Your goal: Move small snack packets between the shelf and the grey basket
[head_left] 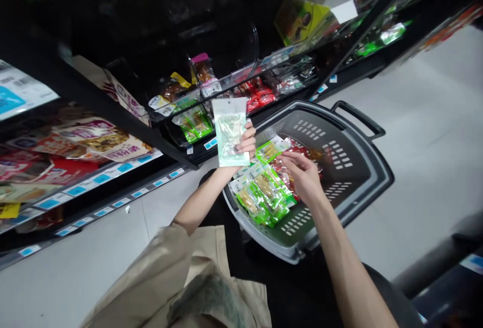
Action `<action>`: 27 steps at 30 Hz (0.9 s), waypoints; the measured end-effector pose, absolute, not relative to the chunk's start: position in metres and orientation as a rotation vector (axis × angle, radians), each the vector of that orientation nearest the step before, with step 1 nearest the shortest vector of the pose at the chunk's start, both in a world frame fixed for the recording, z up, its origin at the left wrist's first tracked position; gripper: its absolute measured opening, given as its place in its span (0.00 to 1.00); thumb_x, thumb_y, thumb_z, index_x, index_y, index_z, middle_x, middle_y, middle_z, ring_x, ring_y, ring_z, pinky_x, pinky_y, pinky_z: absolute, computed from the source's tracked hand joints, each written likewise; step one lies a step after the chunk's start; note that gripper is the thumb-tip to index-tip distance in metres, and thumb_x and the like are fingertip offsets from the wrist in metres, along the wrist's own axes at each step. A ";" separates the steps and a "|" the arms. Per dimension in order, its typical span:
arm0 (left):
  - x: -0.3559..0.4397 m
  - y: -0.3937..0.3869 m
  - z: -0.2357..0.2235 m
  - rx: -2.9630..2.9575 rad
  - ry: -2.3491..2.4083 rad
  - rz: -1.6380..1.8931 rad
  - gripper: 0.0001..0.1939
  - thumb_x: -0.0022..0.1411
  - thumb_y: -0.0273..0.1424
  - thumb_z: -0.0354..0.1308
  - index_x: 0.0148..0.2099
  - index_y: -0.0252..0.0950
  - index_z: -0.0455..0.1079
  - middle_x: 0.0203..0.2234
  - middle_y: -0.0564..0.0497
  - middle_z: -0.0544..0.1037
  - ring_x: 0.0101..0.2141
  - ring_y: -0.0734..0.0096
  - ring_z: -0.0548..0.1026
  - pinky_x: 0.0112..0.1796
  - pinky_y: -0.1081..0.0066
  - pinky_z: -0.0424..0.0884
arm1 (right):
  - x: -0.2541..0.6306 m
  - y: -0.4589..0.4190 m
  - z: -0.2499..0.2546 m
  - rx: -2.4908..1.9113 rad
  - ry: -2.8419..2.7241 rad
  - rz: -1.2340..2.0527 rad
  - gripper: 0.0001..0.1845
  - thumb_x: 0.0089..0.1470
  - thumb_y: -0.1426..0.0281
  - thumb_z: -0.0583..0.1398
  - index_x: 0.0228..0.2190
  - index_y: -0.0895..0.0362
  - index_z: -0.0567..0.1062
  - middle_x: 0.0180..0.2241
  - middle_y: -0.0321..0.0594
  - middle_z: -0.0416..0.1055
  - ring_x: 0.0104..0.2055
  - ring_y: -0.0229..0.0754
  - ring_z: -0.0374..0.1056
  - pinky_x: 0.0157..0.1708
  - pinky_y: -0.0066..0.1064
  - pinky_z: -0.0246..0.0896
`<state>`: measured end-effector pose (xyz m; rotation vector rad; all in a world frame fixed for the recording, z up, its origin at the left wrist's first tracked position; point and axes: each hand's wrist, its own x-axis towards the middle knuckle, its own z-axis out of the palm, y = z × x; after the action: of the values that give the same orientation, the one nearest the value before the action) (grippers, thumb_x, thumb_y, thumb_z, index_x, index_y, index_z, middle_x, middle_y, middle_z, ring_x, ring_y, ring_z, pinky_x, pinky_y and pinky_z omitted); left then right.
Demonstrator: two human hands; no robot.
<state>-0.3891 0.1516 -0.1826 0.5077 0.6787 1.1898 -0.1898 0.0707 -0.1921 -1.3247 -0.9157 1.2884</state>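
Left hand (247,139) grips pouch (228,129) by one edge, at basket's (372,179) left; one-edge hold might let it slip. Right hand (304,174) over basket, fingers bunched; cannot tell if pinching. Tugging could disturb green packs (264,187).

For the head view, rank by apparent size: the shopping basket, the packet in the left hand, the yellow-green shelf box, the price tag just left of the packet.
1. Shopping basket
2. Held packet and yellow-green box: too close to rank; the packet is nearer the camera
3. Price tag
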 end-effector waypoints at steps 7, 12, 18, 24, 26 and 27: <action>-0.390 0.161 -0.191 0.760 0.802 1.081 0.18 0.72 0.51 0.47 0.46 0.43 0.68 0.26 0.54 0.59 0.20 0.73 0.55 0.24 0.66 0.61 | -0.191 0.070 -0.196 -1.373 -0.987 1.276 0.23 0.46 0.52 0.74 0.40 0.51 0.83 0.40 0.44 0.84 0.39 0.48 0.79 0.38 0.38 0.74; -0.382 0.166 -0.187 0.688 0.658 1.078 0.13 0.68 0.44 0.56 0.46 0.41 0.71 0.24 0.56 0.58 0.21 0.75 0.57 0.24 0.70 0.62 | -0.188 0.074 -0.202 -1.426 -1.116 1.250 0.25 0.48 0.49 0.72 0.41 0.52 0.82 0.40 0.46 0.84 0.39 0.50 0.79 0.38 0.40 0.74; -0.417 0.151 -0.196 0.925 0.975 1.189 0.18 0.63 0.46 0.64 0.46 0.39 0.71 0.26 0.55 0.71 0.28 0.71 0.73 0.31 0.71 0.71 | -0.192 0.060 -0.231 -2.001 -2.158 1.058 0.21 0.61 0.59 0.63 0.53 0.53 0.78 0.48 0.52 0.81 0.49 0.57 0.78 0.50 0.44 0.71; -0.514 0.119 -0.232 1.168 1.594 1.392 0.18 0.65 0.47 0.57 0.45 0.38 0.71 0.34 0.51 0.80 0.35 0.68 0.78 0.36 0.71 0.72 | -0.210 0.043 -0.253 -2.059 -2.696 1.148 0.31 0.54 0.68 0.68 0.59 0.55 0.71 0.63 0.56 0.67 0.58 0.58 0.73 0.53 0.39 0.66; -0.540 0.110 -0.254 1.155 1.686 1.366 0.18 0.65 0.47 0.56 0.45 0.38 0.71 0.33 0.51 0.80 0.34 0.67 0.78 0.36 0.71 0.72 | -0.210 0.046 -0.256 -2.039 -2.703 1.210 0.29 0.55 0.66 0.67 0.58 0.55 0.73 0.61 0.56 0.69 0.58 0.58 0.73 0.52 0.40 0.66; -0.549 0.108 -0.265 1.143 1.728 1.352 0.18 0.65 0.47 0.56 0.44 0.37 0.71 0.33 0.50 0.80 0.34 0.67 0.79 0.37 0.70 0.73 | -0.209 0.049 -0.256 -2.033 -2.708 1.229 0.27 0.55 0.65 0.67 0.57 0.55 0.73 0.60 0.55 0.70 0.57 0.57 0.73 0.52 0.39 0.66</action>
<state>-0.5488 0.1081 -0.2647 1.1429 1.7282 1.3517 -0.2092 0.0487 -0.2563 -2.0328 -2.7080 1.2295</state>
